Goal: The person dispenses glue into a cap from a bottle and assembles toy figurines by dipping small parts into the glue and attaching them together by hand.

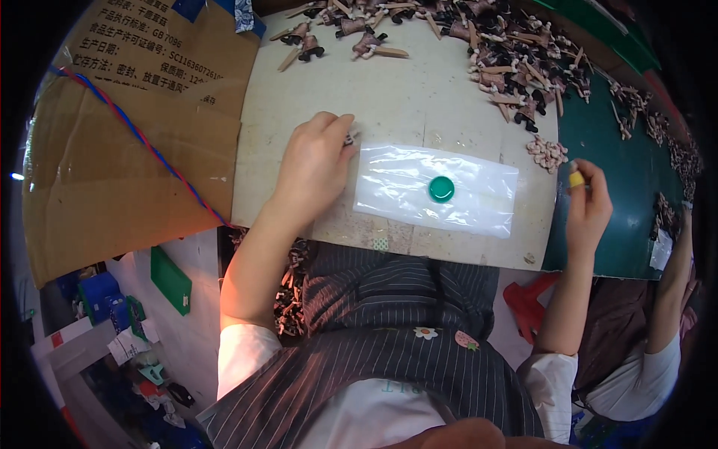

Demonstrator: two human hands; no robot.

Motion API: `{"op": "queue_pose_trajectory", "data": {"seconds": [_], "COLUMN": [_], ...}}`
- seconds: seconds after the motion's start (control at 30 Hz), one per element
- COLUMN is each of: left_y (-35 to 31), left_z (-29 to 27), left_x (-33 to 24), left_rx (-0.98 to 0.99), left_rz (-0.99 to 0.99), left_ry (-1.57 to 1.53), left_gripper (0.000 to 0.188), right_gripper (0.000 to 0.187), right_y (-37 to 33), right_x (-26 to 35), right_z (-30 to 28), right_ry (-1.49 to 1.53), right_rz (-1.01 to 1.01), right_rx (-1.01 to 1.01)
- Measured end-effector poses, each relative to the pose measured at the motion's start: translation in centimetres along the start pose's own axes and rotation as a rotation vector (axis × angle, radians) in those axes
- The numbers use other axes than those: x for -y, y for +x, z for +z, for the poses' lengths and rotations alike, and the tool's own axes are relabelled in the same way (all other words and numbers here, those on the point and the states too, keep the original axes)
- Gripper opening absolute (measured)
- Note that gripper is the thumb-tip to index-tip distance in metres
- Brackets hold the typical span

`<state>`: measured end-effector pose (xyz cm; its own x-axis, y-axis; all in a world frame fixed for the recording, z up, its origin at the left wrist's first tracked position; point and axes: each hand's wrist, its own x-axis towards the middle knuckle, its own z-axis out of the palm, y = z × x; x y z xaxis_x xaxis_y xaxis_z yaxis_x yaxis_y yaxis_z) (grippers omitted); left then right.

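My left hand is over the pale board, left of a clear plastic bag. Its thumb and fingers pinch a small pale-and-dark piece, mostly hidden by the fingers. On the flat plastic bag rests a small round green dish. My right hand, a yellow wrap round one finger, is raised at the right over the dark green surface. Its fingers are bent together, and whether anything is between them is hidden. Just left of it lies a small pile of pale pink pieces.
Many small doll-like figures with brown and black parts are heaped along the board's far right. A large cardboard box stands at the left, with a red-and-blue cord across it. At the far right shows a co-worker's arm.
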<state>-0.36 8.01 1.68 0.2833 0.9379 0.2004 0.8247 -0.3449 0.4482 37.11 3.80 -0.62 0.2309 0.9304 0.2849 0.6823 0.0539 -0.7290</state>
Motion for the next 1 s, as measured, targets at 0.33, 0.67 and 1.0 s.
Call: {"op": "queue_pose_trajectory", "data": {"seconds": [0.33,0.67,1.0], "left_y": [-8.7,-8.6,-8.2], "left_z": [0.7,1.5,0.2], "left_x": [-2.6,-3.2,-3.2], "left_rx": [0.327,0.553,0.442], "left_rz": [-0.478,-0.478,-0.558], "left_ry": [-2.340,-2.114,-1.786], "left_gripper": [0.056,0.054,0.050], "right_gripper": [0.020,0.027,0.024], "right_y": [-4.4,-4.2,-3.6], "right_x": [8.7,10.0,10.1], "right_z": [6.4,7.9,7.0], "right_ry": [0.218,-0.172,-0.088], "right_rz": [-0.166,-0.412,-0.407], "right_rx": [0.487,0.423,0.465]}}
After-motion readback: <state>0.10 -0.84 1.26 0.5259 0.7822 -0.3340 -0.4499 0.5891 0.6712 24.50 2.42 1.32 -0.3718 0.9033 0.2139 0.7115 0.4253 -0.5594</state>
